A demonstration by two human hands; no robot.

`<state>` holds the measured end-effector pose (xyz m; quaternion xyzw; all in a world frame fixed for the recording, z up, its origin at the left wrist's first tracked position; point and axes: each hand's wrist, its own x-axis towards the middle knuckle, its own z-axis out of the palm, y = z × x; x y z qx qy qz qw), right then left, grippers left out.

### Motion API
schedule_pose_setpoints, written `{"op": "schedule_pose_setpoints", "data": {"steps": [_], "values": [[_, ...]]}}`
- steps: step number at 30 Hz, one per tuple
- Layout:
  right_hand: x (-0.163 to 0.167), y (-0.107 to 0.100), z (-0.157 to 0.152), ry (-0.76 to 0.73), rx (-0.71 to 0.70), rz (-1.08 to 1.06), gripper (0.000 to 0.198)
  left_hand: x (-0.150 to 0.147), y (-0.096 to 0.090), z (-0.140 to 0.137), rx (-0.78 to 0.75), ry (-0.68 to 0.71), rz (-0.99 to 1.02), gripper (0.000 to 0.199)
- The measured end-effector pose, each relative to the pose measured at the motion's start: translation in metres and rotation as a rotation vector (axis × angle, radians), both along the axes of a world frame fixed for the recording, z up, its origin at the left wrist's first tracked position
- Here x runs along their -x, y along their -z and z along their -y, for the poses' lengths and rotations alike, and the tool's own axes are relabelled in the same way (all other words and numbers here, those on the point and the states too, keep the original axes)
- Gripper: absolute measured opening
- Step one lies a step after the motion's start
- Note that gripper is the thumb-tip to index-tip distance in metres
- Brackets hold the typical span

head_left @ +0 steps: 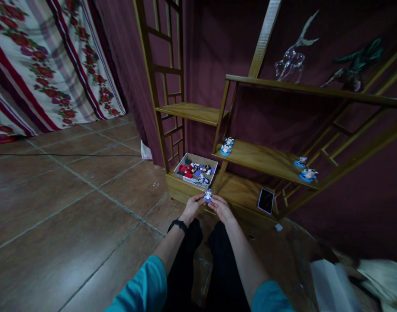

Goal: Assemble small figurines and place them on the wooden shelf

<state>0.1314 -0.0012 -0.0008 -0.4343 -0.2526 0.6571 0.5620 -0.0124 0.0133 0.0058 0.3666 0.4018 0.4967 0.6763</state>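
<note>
Between my two hands is a small purple-and-white figurine point(208, 196), upright, in front of the low shelf. The fingertips of my left hand point(193, 206) pinch its left side. My right hand point(220, 206) grips it from the right side. Just beyond it, a shallow open box point(202, 185) on the lower left shelf holds several small figurines in red, purple, black and white. Two figurines on blue bases point(226, 149) stand at the left end of the middle shelf, and two more blue-based figurines point(308, 175) are at its right end.
A wooden display rack point(259, 161) fills the front. On its upper board stand a clear glass deer point(291, 60) and a dark green sculpture point(357, 65). A tablet or phone point(266, 201) lies on the lower shelf. White bags or cloth point(334, 286) lie at lower right; a black cable point(71, 154) crosses the floor.
</note>
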Motion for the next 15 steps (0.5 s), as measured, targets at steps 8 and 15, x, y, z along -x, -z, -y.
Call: {"op": "schedule_pose_setpoints", "data": {"steps": [8, 15], "values": [[0.0002, -0.0022, 0.0, -0.024, 0.022, 0.007, 0.025, -0.0002, -0.0037, 0.0005, -0.025, 0.072, -0.022, 0.045], [-0.0026, -0.0027, -0.0005, -0.016, 0.051, 0.048, 0.024, -0.0006, -0.002, -0.0002, -0.022, 0.071, -0.027, 0.043]]}}
